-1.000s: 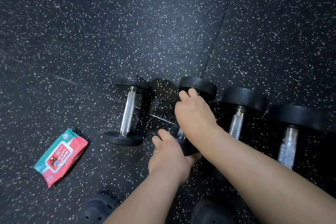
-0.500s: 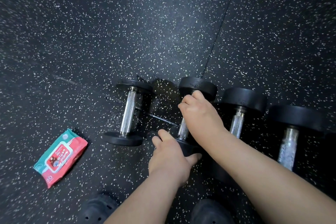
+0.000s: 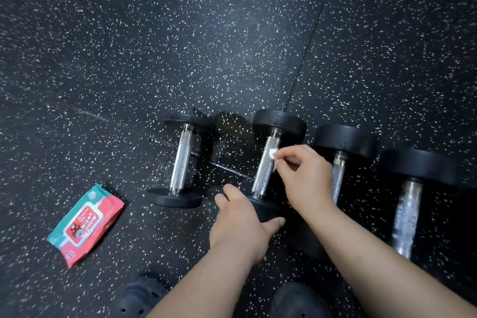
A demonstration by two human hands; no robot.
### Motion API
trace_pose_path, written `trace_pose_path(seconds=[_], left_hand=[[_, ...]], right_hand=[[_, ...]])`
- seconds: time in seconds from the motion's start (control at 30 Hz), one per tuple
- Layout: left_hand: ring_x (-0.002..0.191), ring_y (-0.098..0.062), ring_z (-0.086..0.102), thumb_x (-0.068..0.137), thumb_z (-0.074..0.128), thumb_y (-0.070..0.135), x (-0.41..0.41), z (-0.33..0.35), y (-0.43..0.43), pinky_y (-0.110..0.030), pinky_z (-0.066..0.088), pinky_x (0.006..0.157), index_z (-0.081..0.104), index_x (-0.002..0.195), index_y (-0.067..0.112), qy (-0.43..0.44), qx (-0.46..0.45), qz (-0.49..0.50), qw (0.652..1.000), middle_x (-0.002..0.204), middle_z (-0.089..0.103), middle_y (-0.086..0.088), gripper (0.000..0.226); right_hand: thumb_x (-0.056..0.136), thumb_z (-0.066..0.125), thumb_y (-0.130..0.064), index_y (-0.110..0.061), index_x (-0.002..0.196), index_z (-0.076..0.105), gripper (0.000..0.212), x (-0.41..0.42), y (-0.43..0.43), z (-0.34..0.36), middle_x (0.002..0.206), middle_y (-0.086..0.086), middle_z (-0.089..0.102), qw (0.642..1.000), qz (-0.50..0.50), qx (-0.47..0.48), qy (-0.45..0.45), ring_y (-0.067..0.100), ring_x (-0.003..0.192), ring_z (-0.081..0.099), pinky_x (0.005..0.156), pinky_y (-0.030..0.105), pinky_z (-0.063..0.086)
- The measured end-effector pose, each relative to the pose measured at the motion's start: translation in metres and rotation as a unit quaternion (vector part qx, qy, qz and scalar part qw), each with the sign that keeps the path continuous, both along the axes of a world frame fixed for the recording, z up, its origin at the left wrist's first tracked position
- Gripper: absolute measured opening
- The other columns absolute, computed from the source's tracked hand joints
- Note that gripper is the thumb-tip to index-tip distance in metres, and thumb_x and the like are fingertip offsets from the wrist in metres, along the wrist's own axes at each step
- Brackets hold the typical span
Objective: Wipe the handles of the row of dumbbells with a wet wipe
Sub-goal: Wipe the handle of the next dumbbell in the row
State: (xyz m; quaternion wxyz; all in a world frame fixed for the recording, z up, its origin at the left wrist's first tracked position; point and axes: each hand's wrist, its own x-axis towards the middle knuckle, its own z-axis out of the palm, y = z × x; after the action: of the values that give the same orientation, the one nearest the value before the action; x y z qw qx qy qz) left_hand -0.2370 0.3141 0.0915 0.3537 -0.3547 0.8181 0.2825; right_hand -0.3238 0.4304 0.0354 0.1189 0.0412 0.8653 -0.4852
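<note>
The right hand (image 3: 307, 175) pinches a small white wipe (image 3: 272, 154) against the second dumbbell's handle (image 3: 265, 165) at centre frame. The left hand (image 3: 240, 224) grips that dumbbell's near weight (image 3: 265, 210).

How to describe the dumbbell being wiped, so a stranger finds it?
Four dumbbells lie in a row on the speckled floor. Take the second dumbbell from the left. Only it has the left hand on its near end and the right hand pinching a wipe at its handle.

Place: you stand in a gym.
Floor: black speckled rubber mats (image 3: 180, 33) under you.
Gear: your row of four dumbbells (image 3: 182, 162).
</note>
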Motion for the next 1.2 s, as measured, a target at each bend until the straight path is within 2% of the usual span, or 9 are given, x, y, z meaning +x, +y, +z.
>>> trace_pose_path(seconds=[0.1, 0.23, 0.33, 0.47, 0.6, 0.7, 0.87, 0.97, 1.2], left_hand=[[0.121, -0.031, 0.061, 0.074, 0.084, 0.068, 0.0, 0.0, 0.0, -0.039, 0.048, 0.09, 0.02, 0.137, 0.016, -0.001, 0.001, 0.002, 1.0, 0.137, 0.034, -0.003, 0.104], [0.122, -0.031, 0.061, 0.074, 0.084, 0.068, 0.0, 0.0, 0.0, -0.04, 0.049, 0.091, 0.02, 0.137, 0.016, 0.0, 0.0, -0.001, 1.0, 0.137, 0.034, -0.004, 0.104], [0.122, -0.032, 0.061, 0.074, 0.084, 0.068, 0.0, -0.001, 0.0, -0.04, 0.049, 0.092, 0.022, 0.133, 0.017, -0.001, 0.002, 0.0, 1.0, 0.136, 0.035, -0.004, 0.1], [0.121, -0.031, 0.061, 0.073, 0.084, 0.068, 0.0, -0.001, 0.0, -0.039, 0.048, 0.09, 0.022, 0.135, 0.016, 0.001, 0.0, 0.0, 1.0, 0.137, 0.035, -0.004, 0.102], [0.121, -0.03, 0.061, 0.072, 0.084, 0.069, 0.0, -0.002, 0.0, -0.041, 0.051, 0.093, 0.021, 0.132, 0.017, 0.003, -0.001, -0.001, 1.0, 0.135, 0.035, -0.002, 0.101], [0.123, -0.03, 0.06, 0.074, 0.084, 0.069, 0.0, -0.001, 0.0, -0.042, 0.05, 0.094, 0.019, 0.136, 0.017, 0.003, -0.002, -0.003, 1.0, 0.136, 0.034, -0.002, 0.104], [0.123, -0.029, 0.06, 0.074, 0.083, 0.069, 0.0, -0.001, -0.001, -0.04, 0.051, 0.094, 0.013, 0.134, 0.022, 0.006, 0.001, -0.005, 1.0, 0.139, 0.033, -0.002, 0.104], [0.121, -0.029, 0.061, 0.072, 0.084, 0.069, 0.001, -0.003, -0.001, -0.04, 0.051, 0.092, 0.021, 0.134, 0.018, 0.006, 0.0, 0.0, 1.0, 0.138, 0.035, -0.003, 0.102], [0.121, -0.029, 0.061, 0.072, 0.084, 0.07, 0.002, -0.004, -0.001, -0.04, 0.05, 0.091, 0.021, 0.136, 0.017, 0.007, -0.006, -0.007, 1.0, 0.136, 0.036, -0.003, 0.105]], right_hand=[[0.087, 0.08, -0.017, -0.031, 0.086, 0.08, 0.014, 0.001, -0.003, 0.005, 0.092, -0.017, 0.078, 0.995, -0.057, -0.039, -0.073, -0.006, 0.09, 0.072, 0.087, 0.019, 0.056], [0.086, 0.086, -0.029, -0.023, 0.083, 0.081, 0.009, 0.0, -0.006, 0.007, 0.081, -0.007, 0.079, 0.976, -0.125, -0.1, -0.15, 0.009, 0.081, 0.074, 0.08, 0.028, 0.059], [0.087, 0.086, -0.017, -0.014, 0.098, 0.074, 0.017, -0.004, -0.009, 0.002, 0.092, 0.007, 0.079, 0.934, -0.204, -0.197, -0.216, 0.023, 0.093, 0.078, 0.089, 0.037, 0.064], [0.095, 0.075, -0.001, -0.01, 0.113, 0.064, 0.023, -0.007, -0.011, -0.008, 0.116, 0.015, 0.074, 0.876, -0.253, -0.299, -0.282, 0.021, 0.104, 0.075, 0.091, 0.03, 0.062], [0.101, 0.058, 0.01, -0.003, 0.124, 0.065, 0.027, -0.012, -0.019, -0.019, 0.117, 0.013, 0.072, 0.838, -0.26, -0.348, -0.331, 0.022, 0.107, 0.073, 0.087, 0.028, 0.061], [0.104, 0.041, 0.015, 0.007, 0.129, 0.063, 0.034, -0.021, -0.022, -0.021, 0.117, 0.027, 0.075, 0.802, -0.236, -0.383, -0.393, 0.036, 0.108, 0.076, 0.088, 0.038, 0.063], [0.106, 0.042, 0.001, -0.001, 0.131, 0.065, 0.034, -0.025, -0.009, -0.014, 0.121, 0.018, 0.076, 0.786, -0.197, -0.37, -0.455, 0.033, 0.112, 0.074, 0.083, 0.04, 0.061], [0.107, 0.049, -0.014, -0.001, 0.117, 0.068, 0.025, -0.028, 0.0, -0.012, 0.106, 0.013, 0.079, 0.791, -0.213, -0.357, -0.448, 0.028, 0.099, 0.075, 0.082, 0.038, 0.059], [0.113, 0.032, -0.044, 0.005, 0.13, 0.064, 0.061, -0.028, -0.022, -0.011, 0.123, 0.024, 0.074, 0.767, -0.179, -0.396, -0.472, 0.036, 0.116, 0.073, 0.105, 0.045, 0.053]])
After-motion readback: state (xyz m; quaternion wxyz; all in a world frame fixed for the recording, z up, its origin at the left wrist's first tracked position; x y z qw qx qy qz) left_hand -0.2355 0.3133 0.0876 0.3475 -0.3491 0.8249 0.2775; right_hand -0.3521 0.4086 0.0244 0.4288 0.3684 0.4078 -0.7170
